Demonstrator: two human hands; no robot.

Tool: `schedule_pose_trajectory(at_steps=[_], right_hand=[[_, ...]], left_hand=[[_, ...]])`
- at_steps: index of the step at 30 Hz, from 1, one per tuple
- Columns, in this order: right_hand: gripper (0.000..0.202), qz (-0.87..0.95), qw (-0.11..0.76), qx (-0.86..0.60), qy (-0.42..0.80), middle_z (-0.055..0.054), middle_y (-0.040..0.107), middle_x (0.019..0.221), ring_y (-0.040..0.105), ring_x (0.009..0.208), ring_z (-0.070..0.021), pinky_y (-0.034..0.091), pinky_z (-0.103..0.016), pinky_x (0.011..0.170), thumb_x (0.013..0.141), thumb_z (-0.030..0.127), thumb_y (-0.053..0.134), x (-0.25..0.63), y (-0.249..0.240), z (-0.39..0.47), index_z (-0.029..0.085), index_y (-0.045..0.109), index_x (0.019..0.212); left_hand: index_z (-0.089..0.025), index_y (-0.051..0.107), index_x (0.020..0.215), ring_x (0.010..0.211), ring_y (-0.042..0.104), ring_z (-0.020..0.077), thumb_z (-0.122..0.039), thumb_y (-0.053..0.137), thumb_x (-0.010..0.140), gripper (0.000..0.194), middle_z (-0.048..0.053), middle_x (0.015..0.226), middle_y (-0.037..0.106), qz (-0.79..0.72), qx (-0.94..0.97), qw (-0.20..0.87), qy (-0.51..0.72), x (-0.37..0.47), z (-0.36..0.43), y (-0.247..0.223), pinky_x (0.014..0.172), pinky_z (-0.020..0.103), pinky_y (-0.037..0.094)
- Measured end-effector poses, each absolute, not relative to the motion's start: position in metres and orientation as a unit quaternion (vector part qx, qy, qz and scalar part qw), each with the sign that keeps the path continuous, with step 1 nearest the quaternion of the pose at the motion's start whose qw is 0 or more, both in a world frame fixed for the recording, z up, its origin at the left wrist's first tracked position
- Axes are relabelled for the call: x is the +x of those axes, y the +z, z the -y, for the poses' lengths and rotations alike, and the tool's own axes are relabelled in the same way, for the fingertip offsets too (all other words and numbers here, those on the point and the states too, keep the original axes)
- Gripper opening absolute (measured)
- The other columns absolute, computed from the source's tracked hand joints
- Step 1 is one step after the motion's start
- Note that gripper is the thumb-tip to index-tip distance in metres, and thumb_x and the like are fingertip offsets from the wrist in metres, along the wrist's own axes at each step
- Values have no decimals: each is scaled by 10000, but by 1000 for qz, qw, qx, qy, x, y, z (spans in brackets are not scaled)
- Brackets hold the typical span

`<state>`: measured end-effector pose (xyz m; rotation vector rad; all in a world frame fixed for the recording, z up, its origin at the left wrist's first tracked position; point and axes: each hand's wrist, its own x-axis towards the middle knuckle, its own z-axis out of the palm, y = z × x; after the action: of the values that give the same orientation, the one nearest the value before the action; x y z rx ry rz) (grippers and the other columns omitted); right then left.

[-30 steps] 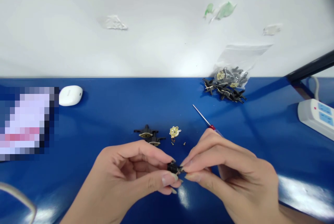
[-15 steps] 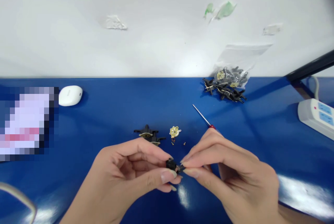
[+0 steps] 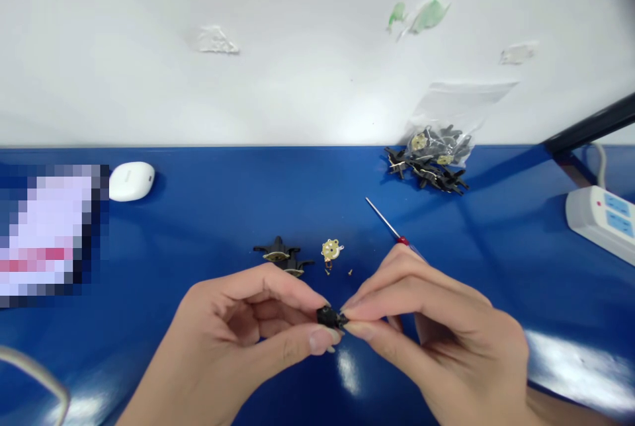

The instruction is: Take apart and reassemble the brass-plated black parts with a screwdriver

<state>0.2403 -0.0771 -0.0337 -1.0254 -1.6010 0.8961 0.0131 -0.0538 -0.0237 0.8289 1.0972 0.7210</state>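
Between the fingertips of my left hand (image 3: 268, 327) is a small black plastic housing (image 3: 326, 316). My right hand (image 3: 417, 327) pinches a tiny dark part (image 3: 342, 320) against the housing's right end; its exact kind is too small to make out. Just beyond my hands lies a round brass-coloured plate (image 3: 331, 249) with small lugs, and tiny screws (image 3: 350, 272) are near it. Black assemblies with plates (image 3: 276, 251) sit behind my left fingers, partly covered by them. A screwdriver (image 3: 384, 219) with a red collar points away from my right hand, its handle mostly hidden.
At the back right, a clear bag (image 3: 446, 138) of black parts leans on the wall, with more black parts (image 3: 436, 176) before it. A white power strip (image 3: 595, 214) is at far right. On the left are a white case (image 3: 131, 181) and a blurred-out object (image 3: 49, 234).
My right fingertips have moved slightly left, bringing the tiny dark part closer into the black housing. The housing has turned a little in my left fingers. The things on the table stay put.
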Motion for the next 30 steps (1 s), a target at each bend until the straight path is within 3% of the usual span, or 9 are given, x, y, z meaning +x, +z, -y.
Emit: schedule_pose_trajectory(at_steps=[8,14,24,30], right_hand=[[176,691,492,-395,353,-47,889,959,777,791,-155,631,-313,693,967,36,886,244,-31,76,190,866,1050],[126,678,503,-395,363,-39,868,915,761,765,-156,611,-322,684,972,109,929,243,-29,78,199,846,1006],[218,589,481,-379,528,-18,810,813,705,695,-134,541,-232,558,851,257,1067,243,-32,70,232,877,957],[141,582,466,-351,567,-17,811,782,695,668,-121,529,-218,547,900,265,1031,243,-28,68,229,901,941]], left_hand=[[-333,993,916,783,874,189,-204,1071,798,192,14,836,916,-492,368,726,308,7,57,-26,749,181,692],[-323,1004,929,765,838,159,-205,1021,885,127,40,842,906,-430,373,758,317,10,53,-23,744,171,677],[-295,987,905,722,901,204,-256,1079,843,117,41,811,925,-361,263,859,249,6,60,-32,746,246,727],[-258,972,823,680,898,200,-385,1160,715,252,64,786,916,-382,241,865,219,10,54,-27,701,219,721]])
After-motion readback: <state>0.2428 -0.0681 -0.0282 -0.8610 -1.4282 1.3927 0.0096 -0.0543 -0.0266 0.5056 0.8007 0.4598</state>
